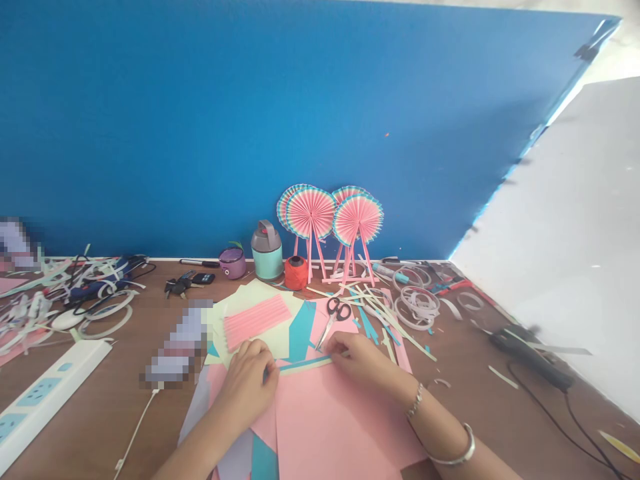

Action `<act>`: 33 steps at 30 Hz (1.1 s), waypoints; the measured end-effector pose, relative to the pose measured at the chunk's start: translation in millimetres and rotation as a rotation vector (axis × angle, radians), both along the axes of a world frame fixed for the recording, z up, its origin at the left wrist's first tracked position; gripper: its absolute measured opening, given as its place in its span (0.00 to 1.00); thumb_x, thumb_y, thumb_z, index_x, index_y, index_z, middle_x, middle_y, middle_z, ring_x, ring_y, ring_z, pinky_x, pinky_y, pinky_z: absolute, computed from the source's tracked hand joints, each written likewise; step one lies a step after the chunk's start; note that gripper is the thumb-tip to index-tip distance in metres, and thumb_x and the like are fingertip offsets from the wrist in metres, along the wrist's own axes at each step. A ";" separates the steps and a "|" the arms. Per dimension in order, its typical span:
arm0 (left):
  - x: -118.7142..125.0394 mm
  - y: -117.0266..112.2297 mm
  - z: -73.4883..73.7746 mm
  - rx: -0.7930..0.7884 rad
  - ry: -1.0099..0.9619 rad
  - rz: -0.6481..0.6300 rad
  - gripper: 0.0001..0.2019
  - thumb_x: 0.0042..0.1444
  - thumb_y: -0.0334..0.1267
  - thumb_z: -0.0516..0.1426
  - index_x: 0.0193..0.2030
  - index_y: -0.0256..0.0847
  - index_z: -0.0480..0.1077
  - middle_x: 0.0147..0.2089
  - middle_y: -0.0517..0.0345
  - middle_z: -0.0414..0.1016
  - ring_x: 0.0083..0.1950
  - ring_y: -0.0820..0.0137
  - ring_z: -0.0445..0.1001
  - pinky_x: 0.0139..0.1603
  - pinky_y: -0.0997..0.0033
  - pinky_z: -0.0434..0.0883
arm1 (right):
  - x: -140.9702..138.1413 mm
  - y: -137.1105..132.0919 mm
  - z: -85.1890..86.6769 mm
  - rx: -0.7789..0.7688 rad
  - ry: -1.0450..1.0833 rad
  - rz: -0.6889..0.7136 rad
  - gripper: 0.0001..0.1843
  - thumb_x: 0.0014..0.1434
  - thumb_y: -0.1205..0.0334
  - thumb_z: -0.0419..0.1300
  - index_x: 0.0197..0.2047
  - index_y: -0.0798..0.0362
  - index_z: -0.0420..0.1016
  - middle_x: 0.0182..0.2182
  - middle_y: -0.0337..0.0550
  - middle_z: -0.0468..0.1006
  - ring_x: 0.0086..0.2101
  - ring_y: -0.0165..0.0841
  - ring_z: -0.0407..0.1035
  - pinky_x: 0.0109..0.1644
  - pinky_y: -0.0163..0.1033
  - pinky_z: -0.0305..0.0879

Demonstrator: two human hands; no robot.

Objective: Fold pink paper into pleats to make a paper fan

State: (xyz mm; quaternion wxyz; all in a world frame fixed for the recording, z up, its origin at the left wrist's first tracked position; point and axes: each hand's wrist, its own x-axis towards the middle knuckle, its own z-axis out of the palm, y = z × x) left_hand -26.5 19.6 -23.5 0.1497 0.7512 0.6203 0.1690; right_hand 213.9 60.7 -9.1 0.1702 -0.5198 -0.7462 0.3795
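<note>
My left hand (249,385) and my right hand (361,358) rest on a pink paper sheet (330,427) at the table's near edge. Between them they pinch the two ends of a narrow folded paper strip (305,364), cream with a blue edge. Both hands have their fingers closed on it. Just beyond lies a pleated pink paper piece (256,321) on cream sheets (250,297), beside a teal paper piece (301,331). Scissors (334,315) with black handles lie open just above my right hand.
Several pink pleated paper fans (330,217) on sticks lean against the blue wall (250,120). A teal jar (267,252), an orange thread spool (296,272) and a purple pot (233,263) stand nearby. A glue gun (530,357) lies right, a power strip (45,393) left, tape rolls (417,303) and scraps around.
</note>
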 end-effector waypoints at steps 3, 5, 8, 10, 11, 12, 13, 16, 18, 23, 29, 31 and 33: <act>0.7 0.9 -1.3 0.008 0.011 0.005 0.09 0.52 0.29 0.48 0.23 0.42 0.60 0.35 0.56 0.68 0.41 0.63 0.67 0.43 0.60 0.65 | 0.3 0.2 -0.9 -0.001 0.002 0.001 0.15 0.48 0.73 0.50 0.36 0.52 0.74 0.33 0.41 0.78 0.33 0.32 0.70 0.35 0.33 0.61; 1.4 1.2 -0.7 0.008 0.016 0.007 0.09 0.52 0.29 0.48 0.23 0.42 0.60 0.35 0.55 0.68 0.41 0.63 0.66 0.43 0.59 0.65 | 0.7 0.6 -2.7 -0.002 0.004 0.003 0.15 0.49 0.73 0.50 0.36 0.52 0.74 0.33 0.41 0.78 0.34 0.32 0.70 0.35 0.33 0.61; 2.3 0.7 0.5 0.010 0.017 0.010 0.09 0.52 0.29 0.47 0.23 0.42 0.60 0.35 0.55 0.68 0.41 0.63 0.66 0.43 0.58 0.65 | 0.7 0.8 -4.4 0.008 0.006 0.009 0.15 0.48 0.73 0.50 0.36 0.52 0.74 0.34 0.40 0.78 0.33 0.31 0.70 0.35 0.32 0.61; 2.4 0.3 0.7 0.016 0.017 0.009 0.09 0.52 0.29 0.47 0.23 0.42 0.60 0.35 0.55 0.68 0.41 0.62 0.66 0.43 0.58 0.64 | 0.2 0.5 -3.7 0.015 -0.004 0.008 0.15 0.48 0.73 0.50 0.36 0.52 0.74 0.33 0.40 0.78 0.33 0.31 0.70 0.34 0.32 0.61; 2.3 0.1 0.5 0.020 0.017 0.008 0.09 0.52 0.29 0.47 0.23 0.42 0.60 0.35 0.55 0.68 0.41 0.63 0.66 0.43 0.58 0.64 | -0.1 0.3 -3.1 0.018 -0.008 0.007 0.15 0.48 0.73 0.50 0.35 0.52 0.74 0.33 0.40 0.78 0.32 0.31 0.70 0.34 0.32 0.60; 2.3 -0.1 0.3 0.020 0.018 0.007 0.09 0.52 0.29 0.47 0.23 0.42 0.60 0.35 0.55 0.68 0.41 0.63 0.66 0.43 0.58 0.64 | -0.4 0.1 -2.3 0.018 -0.010 0.006 0.15 0.48 0.74 0.50 0.35 0.52 0.74 0.32 0.40 0.78 0.32 0.30 0.70 0.33 0.32 0.60; 2.2 -0.2 0.0 0.021 0.019 0.007 0.09 0.52 0.29 0.47 0.23 0.42 0.60 0.35 0.55 0.68 0.41 0.63 0.66 0.43 0.58 0.64 | -0.6 -0.1 -1.6 0.018 -0.011 0.005 0.15 0.48 0.74 0.50 0.35 0.52 0.74 0.32 0.40 0.78 0.31 0.30 0.69 0.33 0.32 0.60; 1.7 -0.5 -0.6 0.016 0.024 0.009 0.09 0.51 0.29 0.47 0.23 0.42 0.60 0.35 0.55 0.68 0.41 0.63 0.66 0.43 0.58 0.64 | -0.9 -0.3 -1.1 0.012 -0.010 0.004 0.15 0.48 0.73 0.50 0.35 0.52 0.74 0.32 0.40 0.78 0.31 0.30 0.70 0.33 0.32 0.60; 1.5 -0.8 -0.3 0.013 0.026 0.010 0.09 0.51 0.29 0.47 0.23 0.42 0.60 0.35 0.55 0.68 0.41 0.63 0.66 0.43 0.58 0.64 | -0.8 0.0 -2.1 0.007 -0.013 0.000 0.15 0.48 0.73 0.50 0.35 0.52 0.74 0.33 0.40 0.78 0.32 0.30 0.70 0.33 0.32 0.60; 2.9 -1.7 2.0 0.018 0.036 0.005 0.09 0.51 0.29 0.47 0.23 0.42 0.61 0.35 0.56 0.67 0.41 0.63 0.66 0.43 0.59 0.64 | -0.5 0.5 -6.4 0.022 -0.011 -0.001 0.14 0.50 0.72 0.51 0.36 0.52 0.74 0.33 0.40 0.78 0.33 0.31 0.70 0.34 0.32 0.61; 5.9 -3.3 2.4 0.026 0.074 0.019 0.09 0.52 0.29 0.47 0.24 0.42 0.62 0.35 0.55 0.67 0.41 0.62 0.65 0.41 0.60 0.64 | -1.9 1.0 -10.7 0.062 -0.033 -0.007 0.14 0.50 0.72 0.51 0.36 0.52 0.75 0.35 0.41 0.78 0.34 0.32 0.71 0.34 0.32 0.61; 6.8 -3.7 1.8 0.040 0.090 0.023 0.09 0.52 0.29 0.47 0.24 0.42 0.62 0.35 0.55 0.67 0.40 0.62 0.65 0.41 0.60 0.63 | -2.2 0.9 -11.1 0.066 -0.036 -0.007 0.14 0.50 0.72 0.51 0.36 0.51 0.75 0.35 0.41 0.78 0.34 0.32 0.70 0.34 0.32 0.61; 7.6 -4.2 1.4 0.054 0.101 0.028 0.09 0.52 0.29 0.47 0.24 0.43 0.62 0.34 0.55 0.66 0.40 0.62 0.65 0.40 0.60 0.63 | -2.4 0.4 -9.7 0.070 -0.041 -0.005 0.14 0.49 0.72 0.51 0.35 0.51 0.74 0.34 0.41 0.78 0.34 0.32 0.70 0.34 0.32 0.61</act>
